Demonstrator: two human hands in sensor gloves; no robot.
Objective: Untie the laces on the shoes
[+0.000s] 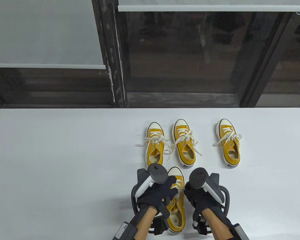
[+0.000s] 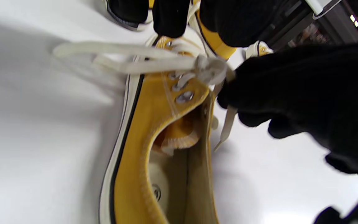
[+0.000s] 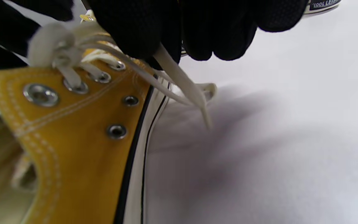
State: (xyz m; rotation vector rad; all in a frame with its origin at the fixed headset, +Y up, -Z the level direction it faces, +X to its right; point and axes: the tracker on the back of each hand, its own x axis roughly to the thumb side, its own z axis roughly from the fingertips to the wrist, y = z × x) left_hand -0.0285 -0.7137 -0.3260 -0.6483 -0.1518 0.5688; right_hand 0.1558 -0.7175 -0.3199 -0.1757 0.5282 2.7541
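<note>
Four yellow low-top sneakers with white laces lie on the white table. The near shoe (image 1: 177, 212) lies between my hands, toe pointing away. My left hand (image 1: 162, 191) lies over its front, with the fingers (image 2: 169, 18) curled around the toe end. My right hand (image 1: 197, 196) pinches a lace end (image 3: 185, 85) beside the knot (image 2: 210, 70); the lace end hangs down from the right fingers (image 3: 166, 28). The bow loops (image 2: 104, 51) stretch out to the shoe's left side. The knot (image 3: 51, 43) is still bunched at the top eyelets.
Three more yellow shoes stand farther back: two side by side (image 1: 155, 143) (image 1: 184, 143) and one apart to the right (image 1: 228, 142), all with loose laces spread out. The table's far edge (image 1: 150, 109) meets a dark window frame.
</note>
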